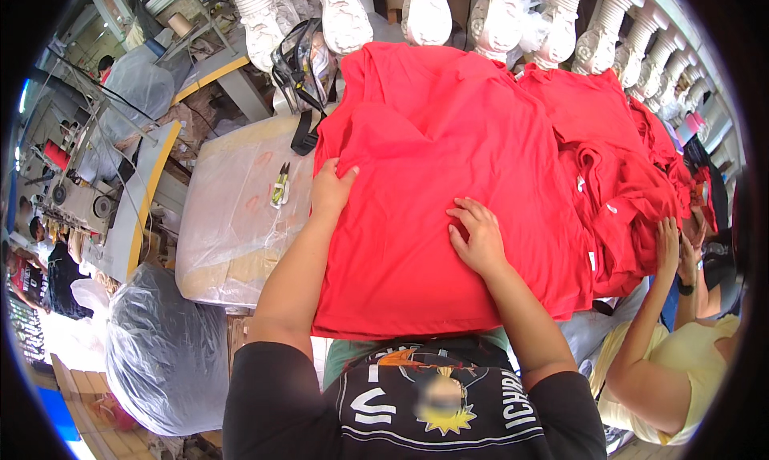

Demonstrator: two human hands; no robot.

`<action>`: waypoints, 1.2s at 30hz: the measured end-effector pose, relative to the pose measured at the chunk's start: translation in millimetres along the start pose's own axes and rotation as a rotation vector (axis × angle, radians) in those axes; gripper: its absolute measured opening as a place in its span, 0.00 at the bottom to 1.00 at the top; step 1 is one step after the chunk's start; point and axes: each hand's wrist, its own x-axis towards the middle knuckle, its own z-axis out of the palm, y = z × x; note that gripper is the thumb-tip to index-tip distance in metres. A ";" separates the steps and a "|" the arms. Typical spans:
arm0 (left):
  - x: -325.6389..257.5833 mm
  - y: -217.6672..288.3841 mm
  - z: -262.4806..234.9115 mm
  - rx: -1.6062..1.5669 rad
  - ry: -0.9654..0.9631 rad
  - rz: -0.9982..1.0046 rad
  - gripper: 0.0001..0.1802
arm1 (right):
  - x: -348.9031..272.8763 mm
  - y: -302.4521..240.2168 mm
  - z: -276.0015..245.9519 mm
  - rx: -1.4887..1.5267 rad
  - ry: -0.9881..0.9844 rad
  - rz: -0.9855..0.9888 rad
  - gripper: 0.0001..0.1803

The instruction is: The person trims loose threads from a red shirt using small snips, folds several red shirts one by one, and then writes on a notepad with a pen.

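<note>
A red sleeveless shirt lies spread out in front of me, one of several red garments layered there. My left hand rests at its left edge, thumb apart from the fingers; the fingertips are partly out of sight. My right hand lies on the lower middle of the cloth with its fingers loosely spread. Neither hand visibly grips anything. Left of the shirt, a pair of yellow-green thread snips lies on a plastic-wrapped bundle.
Crumpled red garments are heaped to the right, where a co-worker's hands touch them. White balusters line the far side. A black strapped bag stands at the far left. A stuffed plastic bag and sewing tables are left.
</note>
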 end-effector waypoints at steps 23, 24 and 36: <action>31.7 1.4 -25.1 -0.608 -0.456 -0.501 0.31 | 108.3 152.9 -60.1 0.088 0.012 0.874 0.47; 32.9 0.9 -23.3 -0.622 -0.451 -0.530 0.30 | 107.3 153.4 -57.2 0.179 0.075 0.857 0.45; 25.8 75.9 -78.8 -1.338 -0.279 -0.348 0.21 | 115.3 82.8 -149.2 0.943 0.271 0.700 0.30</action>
